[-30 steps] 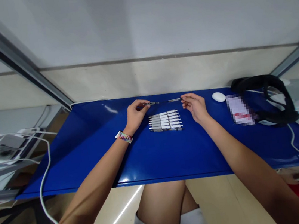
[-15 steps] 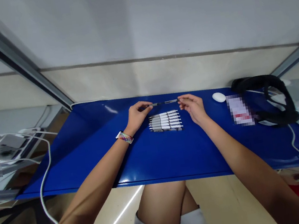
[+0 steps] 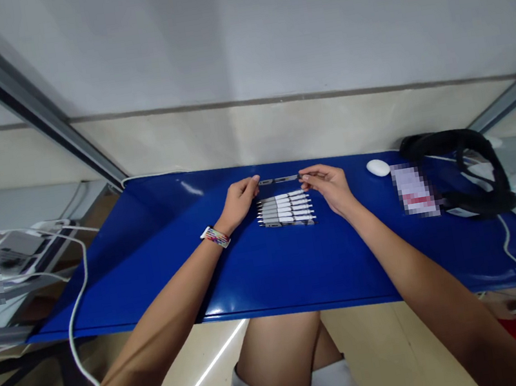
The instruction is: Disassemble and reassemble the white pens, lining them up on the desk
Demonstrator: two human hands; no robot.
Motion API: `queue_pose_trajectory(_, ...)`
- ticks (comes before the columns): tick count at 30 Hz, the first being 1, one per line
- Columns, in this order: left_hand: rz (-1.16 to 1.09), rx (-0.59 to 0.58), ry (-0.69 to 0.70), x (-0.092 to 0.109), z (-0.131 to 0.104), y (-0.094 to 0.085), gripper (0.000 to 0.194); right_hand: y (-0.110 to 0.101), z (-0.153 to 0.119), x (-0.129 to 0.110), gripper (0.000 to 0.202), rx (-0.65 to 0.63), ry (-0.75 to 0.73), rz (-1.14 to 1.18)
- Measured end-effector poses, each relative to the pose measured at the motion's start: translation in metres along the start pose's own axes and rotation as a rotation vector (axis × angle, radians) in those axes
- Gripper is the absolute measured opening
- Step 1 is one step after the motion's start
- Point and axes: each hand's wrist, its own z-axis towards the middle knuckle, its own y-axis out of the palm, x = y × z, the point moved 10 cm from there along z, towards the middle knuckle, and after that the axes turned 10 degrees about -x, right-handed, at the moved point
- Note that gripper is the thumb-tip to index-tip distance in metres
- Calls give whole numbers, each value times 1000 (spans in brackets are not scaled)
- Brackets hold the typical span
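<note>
Between my two hands a dark, partly clear pen lies level, just behind a row of pens. My left hand pinches its left end, fingers closed. At the other end, the thumb and fingers of my right hand are closed on the pen too. Several white-and-grey pens lie side by side on the blue table, their dark tips pointing left. Nearest to me in that row is a darker, see-through pen.
Right of my right hand sit a white computer mouse and a blurred card or packet. Beyond them lies a black padded strap or headset. A white cable hangs by the left edge. A grey metal frame rises at the left.
My right hand has shifted slightly left along with the pen. My left fingers have moved to the pen's end, and the pen has turned so that its clip side shows.
</note>
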Motion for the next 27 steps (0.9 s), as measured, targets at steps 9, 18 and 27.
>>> queue_pose_trajectory(9,-133,-43,83,8,-1,6,31,-6,-1,7,30,47,47,88)
queue_pose_trajectory(18,-86,-9,115,3,-1,3,67,-5,0,13,32,40,74,100)
queue_pose_trajectory(27,-7,-46,122,17,-4,6,43,0,0,10,29,18,51,111)
